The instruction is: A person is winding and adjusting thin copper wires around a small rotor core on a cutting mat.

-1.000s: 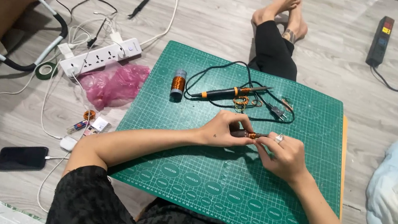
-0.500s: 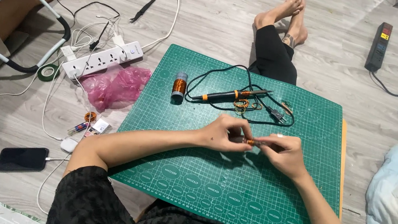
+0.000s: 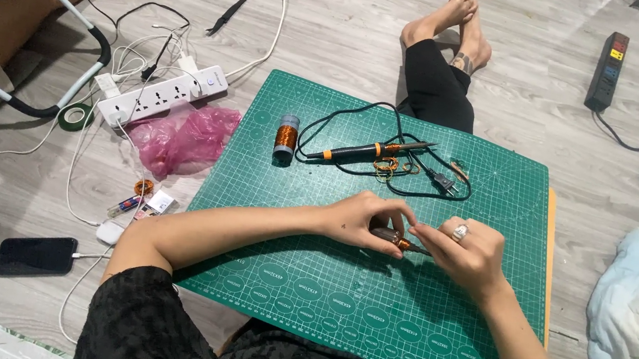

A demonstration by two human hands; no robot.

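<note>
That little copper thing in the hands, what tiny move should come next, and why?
Probably keep pinching it and lift it slightly nearer the eyes. The left hand and right hand both grip the small copper-coloured piece low over the green cutting mat; it is too small to make out clearly.

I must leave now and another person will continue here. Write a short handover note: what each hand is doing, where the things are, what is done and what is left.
Left hand: grip closed on one end of a small dark and copper-coloured piece, above the green cutting mat.
Right hand: fingertips pinch the other end of the same piece.
On the mat: copper wire spool standing upright, soldering iron lying down with its black cord looped around it, small copper loops beside the iron.
Off the mat, left: white power strip, pink bag, phone.
Done: cannot tell how far the piece is worked.
Left: iron and spool untouched right now.
</note>
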